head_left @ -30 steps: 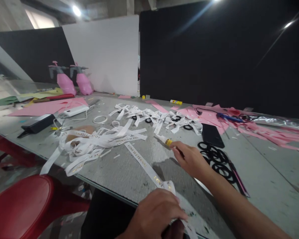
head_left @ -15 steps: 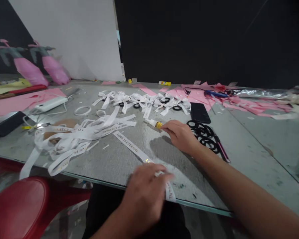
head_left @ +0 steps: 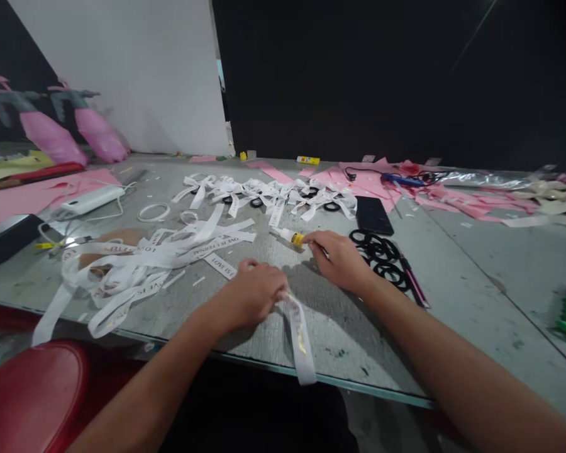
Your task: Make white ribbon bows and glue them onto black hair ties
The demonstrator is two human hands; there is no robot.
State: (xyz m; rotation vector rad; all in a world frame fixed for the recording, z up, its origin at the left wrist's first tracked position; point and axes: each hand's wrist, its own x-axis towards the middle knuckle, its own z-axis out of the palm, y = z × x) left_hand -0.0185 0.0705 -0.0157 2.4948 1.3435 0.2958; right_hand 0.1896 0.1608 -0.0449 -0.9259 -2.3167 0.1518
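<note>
My left hand [head_left: 259,290] is closed on a white ribbon [head_left: 300,340] printed with gold letters, pinching it low over the table. One end of this ribbon hangs toward the front edge; the other lies flat to the left of the hand. Farther right, my right hand [head_left: 340,257] has its fingertips closed at the yellow end of a small glue bottle [head_left: 292,237], whose white nozzle points left. Loose printed ribbons [head_left: 136,258] lie heaped on the left. Black hair ties [head_left: 382,255] sit just beyond my right hand.
Along the back lies a row of white ribbon bows on black ties [head_left: 255,192]. A dark phone [head_left: 374,215], a pink-and-black pen-like stick [head_left: 415,283], pink sheets [head_left: 368,179] and a glue stick [head_left: 308,160] are also about. A red stool [head_left: 33,396] stands at the front left.
My left hand has moved up and away from the table's front edge, now pinching the ribbon and lifting part of it. My right hand stays at the glue bottle.
</note>
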